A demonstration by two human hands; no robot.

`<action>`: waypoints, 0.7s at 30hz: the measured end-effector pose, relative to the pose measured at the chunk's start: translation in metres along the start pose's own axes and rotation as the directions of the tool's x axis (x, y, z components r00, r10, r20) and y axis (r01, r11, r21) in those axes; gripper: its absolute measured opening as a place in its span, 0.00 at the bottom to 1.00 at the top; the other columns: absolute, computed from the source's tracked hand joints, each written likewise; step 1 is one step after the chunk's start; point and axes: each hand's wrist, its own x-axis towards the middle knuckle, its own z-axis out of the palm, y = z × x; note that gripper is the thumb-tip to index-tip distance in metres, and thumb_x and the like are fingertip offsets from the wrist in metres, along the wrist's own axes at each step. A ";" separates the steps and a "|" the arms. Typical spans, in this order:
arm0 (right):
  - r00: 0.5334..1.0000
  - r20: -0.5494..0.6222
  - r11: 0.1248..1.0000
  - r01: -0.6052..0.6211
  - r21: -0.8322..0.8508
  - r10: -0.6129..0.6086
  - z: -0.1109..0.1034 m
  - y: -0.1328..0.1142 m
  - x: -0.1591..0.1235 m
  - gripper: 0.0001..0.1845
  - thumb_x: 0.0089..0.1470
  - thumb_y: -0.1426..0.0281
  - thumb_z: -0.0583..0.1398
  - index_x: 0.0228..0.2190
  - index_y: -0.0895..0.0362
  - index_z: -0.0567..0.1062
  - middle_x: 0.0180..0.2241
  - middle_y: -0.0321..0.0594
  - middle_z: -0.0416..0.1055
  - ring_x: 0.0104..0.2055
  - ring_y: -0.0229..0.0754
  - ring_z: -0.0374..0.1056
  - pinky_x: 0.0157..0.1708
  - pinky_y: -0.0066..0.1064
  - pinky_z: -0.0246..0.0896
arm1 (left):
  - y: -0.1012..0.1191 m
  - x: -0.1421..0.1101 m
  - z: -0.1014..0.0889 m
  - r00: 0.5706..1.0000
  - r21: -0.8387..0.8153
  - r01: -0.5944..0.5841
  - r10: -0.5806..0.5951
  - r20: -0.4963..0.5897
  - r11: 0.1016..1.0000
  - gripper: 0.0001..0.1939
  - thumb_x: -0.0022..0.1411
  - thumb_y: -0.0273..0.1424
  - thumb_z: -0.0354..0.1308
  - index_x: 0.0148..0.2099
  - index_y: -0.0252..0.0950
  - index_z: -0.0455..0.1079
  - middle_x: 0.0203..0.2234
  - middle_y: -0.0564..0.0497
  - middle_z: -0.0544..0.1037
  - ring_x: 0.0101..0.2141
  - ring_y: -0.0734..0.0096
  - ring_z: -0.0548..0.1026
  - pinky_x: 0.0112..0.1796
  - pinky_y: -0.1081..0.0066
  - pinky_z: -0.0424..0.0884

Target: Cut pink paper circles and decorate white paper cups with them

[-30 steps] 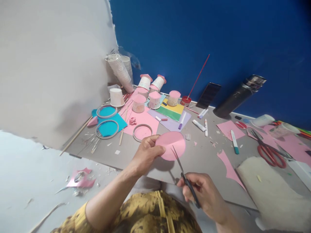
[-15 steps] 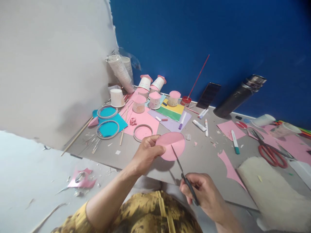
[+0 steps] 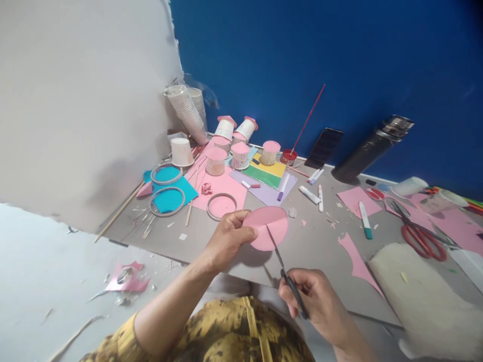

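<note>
Between thumb and fingers, my left hand (image 3: 230,241) pinches the left edge of a round pink paper disc (image 3: 269,218), held above the front of the table. My right hand (image 3: 311,296) is closed around the dark handles of a pair of scissors (image 3: 290,284). Their blades point up and left across the disc's lower right part, with the tip near its middle. A faint crease or cut line runs there; I cannot tell which. Behind the disc, a grey ring (image 3: 222,206) lies on pink paper.
Several paper cups with pink tops (image 3: 240,156) stand at the back. Two grey rings lie on blue paper (image 3: 190,188) to the left. A dark flask (image 3: 370,151) and a phone (image 3: 324,147) lean against the blue wall. Red-handled scissors (image 3: 422,241) and a cream pad (image 3: 418,291) lie at right.
Very little differs. The pink disc has shifted slightly to the right and down, and both hands keep their grips.
</note>
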 end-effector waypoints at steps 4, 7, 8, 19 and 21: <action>1.000 -0.022 1.000 -0.013 0.018 0.013 0.003 -0.001 0.001 0.29 0.51 0.47 0.66 0.17 0.57 0.66 0.15 0.33 0.63 0.21 0.33 0.55 0.24 0.27 0.51 | 0.002 -0.001 0.003 0.999 -0.056 0.033 -0.033 0.002 0.998 0.08 0.46 0.31 0.66 0.27 0.34 0.71 0.21 0.55 0.69 0.24 0.76 0.64 0.28 0.74 0.60; 1.000 -0.029 1.000 -0.010 0.019 0.011 0.003 -0.001 0.000 0.30 0.51 0.47 0.67 0.16 0.56 0.66 0.15 0.34 0.63 0.21 0.33 0.55 0.24 0.27 0.51 | 0.002 -0.002 0.004 0.999 -0.083 0.039 -0.039 -0.006 0.996 0.10 0.47 0.34 0.67 0.28 0.35 0.70 0.22 0.54 0.71 0.24 0.74 0.67 0.28 0.73 0.62; 1.000 -0.024 1.000 -0.011 0.015 0.012 0.003 -0.001 0.000 0.29 0.51 0.47 0.67 0.17 0.57 0.67 0.15 0.34 0.63 0.21 0.34 0.55 0.24 0.27 0.51 | 0.002 -0.002 0.004 0.999 -0.077 0.032 -0.033 -0.009 0.996 0.10 0.48 0.34 0.67 0.28 0.34 0.70 0.22 0.54 0.71 0.24 0.74 0.67 0.28 0.73 0.63; 1.000 -0.011 1.000 -0.021 -0.018 0.020 0.002 0.002 0.000 0.29 0.51 0.46 0.66 0.19 0.57 0.69 0.16 0.34 0.64 0.21 0.34 0.57 0.24 0.27 0.51 | 0.000 -0.003 0.001 0.999 -0.025 0.002 -0.003 -0.032 1.000 0.08 0.49 0.32 0.66 0.28 0.33 0.71 0.22 0.54 0.70 0.25 0.75 0.65 0.30 0.73 0.62; 1.000 -0.014 1.000 -0.024 -0.019 0.024 0.002 0.001 0.000 0.30 0.51 0.45 0.66 0.18 0.57 0.68 0.16 0.34 0.63 0.21 0.34 0.56 0.24 0.27 0.50 | -0.001 -0.003 0.001 0.999 -0.025 -0.003 0.002 -0.033 1.000 0.08 0.49 0.32 0.66 0.28 0.33 0.72 0.22 0.54 0.70 0.25 0.75 0.65 0.30 0.73 0.62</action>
